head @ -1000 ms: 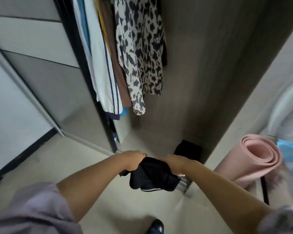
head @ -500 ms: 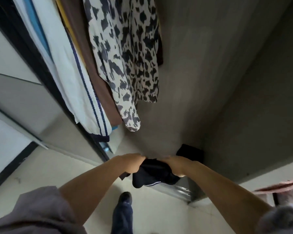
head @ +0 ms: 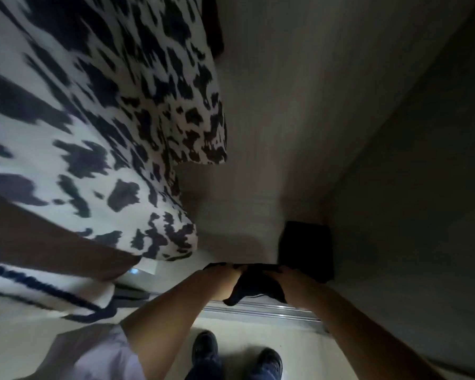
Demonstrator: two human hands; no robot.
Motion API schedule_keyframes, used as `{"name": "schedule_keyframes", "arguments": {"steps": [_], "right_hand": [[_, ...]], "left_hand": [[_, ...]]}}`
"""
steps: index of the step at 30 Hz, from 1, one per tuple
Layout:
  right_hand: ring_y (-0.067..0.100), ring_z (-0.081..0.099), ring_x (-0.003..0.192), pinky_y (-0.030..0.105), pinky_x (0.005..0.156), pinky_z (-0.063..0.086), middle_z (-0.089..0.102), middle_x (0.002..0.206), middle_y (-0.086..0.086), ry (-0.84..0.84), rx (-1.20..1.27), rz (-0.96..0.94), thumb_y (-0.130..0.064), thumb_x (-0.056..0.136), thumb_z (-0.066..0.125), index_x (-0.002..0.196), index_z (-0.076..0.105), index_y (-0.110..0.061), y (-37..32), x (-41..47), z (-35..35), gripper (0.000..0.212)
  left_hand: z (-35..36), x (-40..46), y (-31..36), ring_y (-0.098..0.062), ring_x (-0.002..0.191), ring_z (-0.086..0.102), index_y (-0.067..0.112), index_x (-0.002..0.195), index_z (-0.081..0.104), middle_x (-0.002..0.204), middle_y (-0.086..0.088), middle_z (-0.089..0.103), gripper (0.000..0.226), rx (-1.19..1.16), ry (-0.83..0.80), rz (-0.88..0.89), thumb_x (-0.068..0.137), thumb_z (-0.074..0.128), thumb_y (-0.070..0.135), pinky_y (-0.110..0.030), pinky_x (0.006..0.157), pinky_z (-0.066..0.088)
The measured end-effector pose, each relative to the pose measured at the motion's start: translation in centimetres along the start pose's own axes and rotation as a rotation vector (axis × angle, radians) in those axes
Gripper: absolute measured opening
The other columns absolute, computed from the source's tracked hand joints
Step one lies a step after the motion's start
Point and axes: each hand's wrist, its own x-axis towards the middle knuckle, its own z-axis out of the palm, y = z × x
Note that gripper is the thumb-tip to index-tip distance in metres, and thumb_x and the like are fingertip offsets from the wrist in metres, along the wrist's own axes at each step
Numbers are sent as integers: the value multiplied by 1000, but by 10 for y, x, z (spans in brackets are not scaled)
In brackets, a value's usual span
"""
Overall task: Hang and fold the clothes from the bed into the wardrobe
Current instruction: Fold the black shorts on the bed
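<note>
L hand (head: pixel 225 275) & R hand (head: pixel 291 281) grip closed on black garment (head: pixel 255 283), near folded black pile (head: pixel 306 248) on wardrobe floor (head: pixel 244 242).

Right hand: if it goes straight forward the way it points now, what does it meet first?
Probably the black folded pile on the wardrobe's pale wooden floor. The right hand, gripping the dark bundled garment, points toward it from just in front. Depth is unclear, so the gap cannot be judged.
</note>
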Motion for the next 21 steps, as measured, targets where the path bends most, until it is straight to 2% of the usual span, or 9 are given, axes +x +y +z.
{"name": "schedule_keyframes", "arguments": {"steps": [2, 5, 8, 10, 13, 15, 17, 19, 21], "right_hand": [[36, 49, 124, 40, 102, 44, 40, 143, 11, -68, 21, -13, -19, 95, 51, 151, 20, -37, 14, 44, 39, 67], [33, 57, 115, 37, 92, 49, 53, 129, 9, -94, 38, -35, -25, 92, 50, 144, 30, -40, 33, 101, 72, 58], [33, 55, 120, 38, 98, 46, 51, 133, 12, -56, -12, -54, -15, 93, 40, 146, 28, -39, 56, 157, 79, 60], [33, 49, 125, 39, 103, 42, 42, 142, 14, -16, -56, -44, -12, 96, 37, 150, 21, -35, 70, 191, 70, 61], [36, 46, 126, 44, 104, 41, 35, 148, 14, 80, -66, -16, -12, 98, 36, 152, 15, -34, 89, 235, 64, 62], [39, 31, 137, 54, 109, 33, 23, 155, 11, 154, -116, 50, -16, 98, 41, 152, 8, -35, 101, 264, 76, 67], [40, 5, 145, 63, 113, 14, 4, 161, 6, 187, -161, 144, -12, 97, 44, 152, -2, -37, 108, 287, 102, 76], [41, -9, 145, 64, 114, 5, -8, 161, 5, 214, -194, 195, -9, 97, 40, 152, -7, -37, 115, 308, 140, 77], [42, -15, 144, 64, 113, 2, -15, 160, 6, 188, -204, 209, -15, 100, 35, 152, -9, -37, 121, 329, 187, 72]], "left_hand": [[31, 44, -18, -31, 122, 49, 29, 151, 19, 140, -11, 45, 69, 12, -45, -5, 91, 52, 16, -42, 98, 44], [62, 98, -41, -34, 115, 55, 29, 147, 27, 135, -13, 46, 59, 17, -61, -18, 93, 47, 16, -39, 90, 47], [77, 160, -75, -33, 106, 60, 32, 136, 39, 131, -12, 53, 39, 25, -11, -9, 97, 39, 25, -44, 88, 52], [79, 201, -96, -32, 115, 56, 37, 137, 38, 138, -11, 50, 41, 62, 60, -17, 96, 34, 34, -46, 97, 46], [68, 254, -117, -33, 134, 38, 28, 150, 22, 151, -13, 34, 54, 102, 187, -17, 100, 38, 22, -43, 109, 33], [69, 285, -130, -35, 142, 23, 30, 153, 6, 158, -12, 17, 65, 145, 272, -14, 99, 41, 25, -49, 112, 27], [90, 314, -141, -37, 145, 10, 32, 152, -5, 160, -10, 5, 72, 213, 322, -13, 98, 42, 23, -55, 113, 21], [128, 342, -145, -35, 146, -4, 37, 150, -11, 161, -5, -7, 78, 225, 305, -58, 96, 38, 9, -59, 113, 15], [169, 373, -149, -34, 146, -11, 41, 149, -12, 160, -3, -13, 81, 226, 264, -70, 95, 36, 3, -62, 112, 13]]}}
